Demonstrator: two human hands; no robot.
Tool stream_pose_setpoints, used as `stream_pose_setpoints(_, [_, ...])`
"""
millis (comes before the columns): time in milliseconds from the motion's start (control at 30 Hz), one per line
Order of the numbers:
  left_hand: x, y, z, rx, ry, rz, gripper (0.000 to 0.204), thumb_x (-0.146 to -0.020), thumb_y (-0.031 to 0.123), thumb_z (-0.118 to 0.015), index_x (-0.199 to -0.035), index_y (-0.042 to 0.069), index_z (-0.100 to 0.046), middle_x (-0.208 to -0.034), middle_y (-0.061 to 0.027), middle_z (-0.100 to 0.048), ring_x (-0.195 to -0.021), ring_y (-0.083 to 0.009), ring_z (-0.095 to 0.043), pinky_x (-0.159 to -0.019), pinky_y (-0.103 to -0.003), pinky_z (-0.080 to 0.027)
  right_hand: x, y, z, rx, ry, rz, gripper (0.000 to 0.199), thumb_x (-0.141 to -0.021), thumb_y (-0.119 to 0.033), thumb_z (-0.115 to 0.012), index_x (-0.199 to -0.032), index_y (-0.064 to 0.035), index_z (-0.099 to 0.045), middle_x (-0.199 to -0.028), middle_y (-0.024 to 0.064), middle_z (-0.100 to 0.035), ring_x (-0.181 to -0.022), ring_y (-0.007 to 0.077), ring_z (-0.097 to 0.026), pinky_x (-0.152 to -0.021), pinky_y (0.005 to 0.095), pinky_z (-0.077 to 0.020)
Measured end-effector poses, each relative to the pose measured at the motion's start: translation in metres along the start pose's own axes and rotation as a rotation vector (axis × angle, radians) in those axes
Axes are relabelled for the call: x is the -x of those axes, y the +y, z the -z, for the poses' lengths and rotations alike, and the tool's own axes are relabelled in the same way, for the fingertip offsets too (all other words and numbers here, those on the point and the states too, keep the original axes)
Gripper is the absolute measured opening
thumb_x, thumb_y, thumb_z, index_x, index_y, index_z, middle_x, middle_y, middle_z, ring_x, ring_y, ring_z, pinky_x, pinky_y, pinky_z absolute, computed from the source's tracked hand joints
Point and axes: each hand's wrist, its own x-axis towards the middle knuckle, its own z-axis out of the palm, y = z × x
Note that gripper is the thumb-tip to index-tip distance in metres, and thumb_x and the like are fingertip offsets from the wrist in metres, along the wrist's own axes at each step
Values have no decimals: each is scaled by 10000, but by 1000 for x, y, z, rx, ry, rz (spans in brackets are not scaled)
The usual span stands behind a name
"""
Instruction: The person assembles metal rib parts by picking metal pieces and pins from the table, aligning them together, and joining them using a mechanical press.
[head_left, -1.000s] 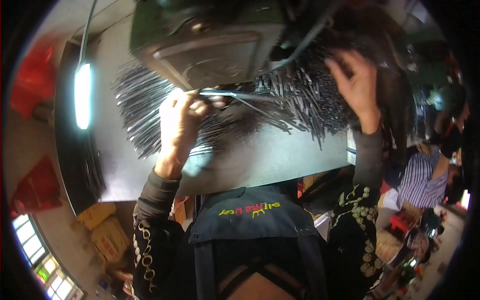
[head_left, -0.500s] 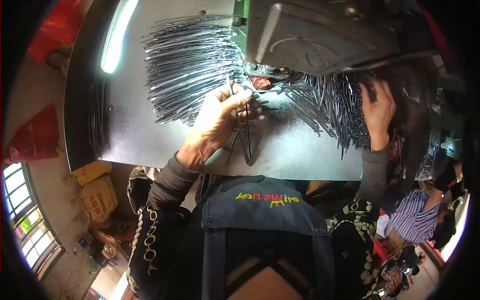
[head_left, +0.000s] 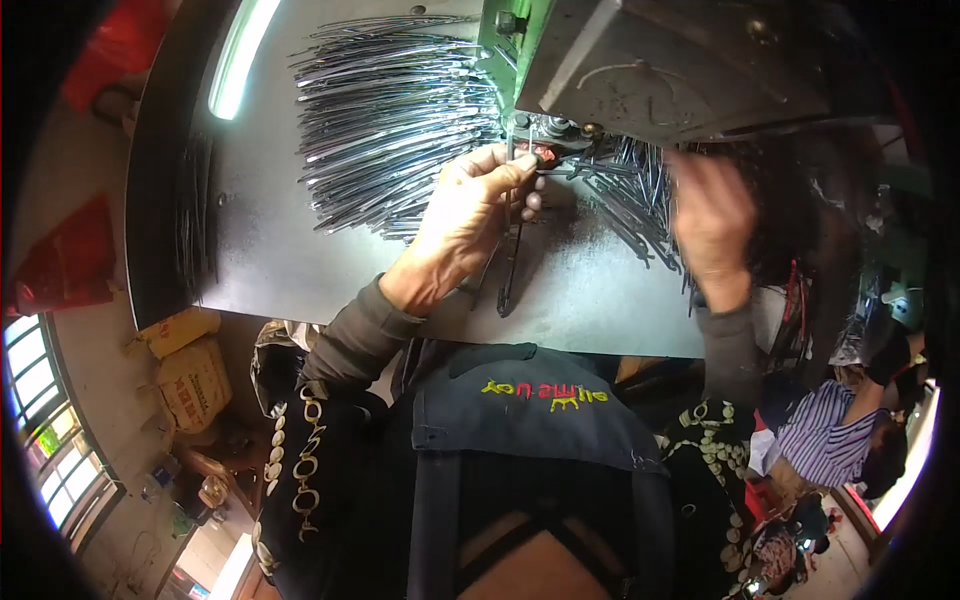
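My left hand, closed, pinches what looks like long metal tweezers. Their bent end hangs toward me, and the tips point up at the machine's working area. A fanned pile of thin dark metal strips lies on the table just left of this hand. On the other side, my right hand is over the edge of a second, jumbled pile of dark strips. Motion smears its fingers, so whether it holds a strip does not show. A small red piece sits under the machine, near my left fingertips.
A green machine with a heavy dark metal housing stands over the back of the grey metal table. A bright light tube shines at left. Beyond the table's right side, a person in a striped top is at work.
My right hand has moved left across the right pile and its fingers are now blurred. My left hand, with the tweezers, has moved slightly up and right, closer to the machine.
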Motion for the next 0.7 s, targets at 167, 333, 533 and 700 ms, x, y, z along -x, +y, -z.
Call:
stream_pose_setpoints(167, [-11,-3,-7,-315,19,-155,117,-851,97,-605,-942,24,-618,-743,-19,-612,-560,-62,-525,-517,-196,-438,-19,-59,-25,-320,-69,-139,148,-742,-49,-645,-887,-27,-635,-665,58,-574,-574,220,-586,-506,301,-459])
stream_pose_setpoints(333, [-14,-1,-2,-571,30,-430,121,-814,9,-591,-932,-17,-605,-774,-14,-604,-641,-43,-516,-596,-186,-441,-25,-74,-47,-1107,-111,-787,67,-840,-79,-617,-816,-17,-626,-600,-6,-587,-501,35,-520,-460,199,-418])
stream_pose_setpoints(533, [-16,2,-7,-566,47,-418,189,-780,-27,-574,-965,0,-594,-764,-9,-585,-638,-40,-493,-580,-184,-421,-27,-80,-53,-1277,-56,-933,95,-858,-97,-607,-820,-13,-631,-618,-16,-587,-503,6,-503,-453,157,-405])
stream_pose_setpoints(700, [-18,0,-5,-491,19,-376,209,-778,-35,-569,-983,2,-575,-760,-13,-582,-645,-40,-499,-584,-186,-423,-25,-79,-54,-1312,-128,-945,90,-856,-95,-610,-830,-13,-634,-631,-9,-593,-506,13,-506,-456,161,-412])
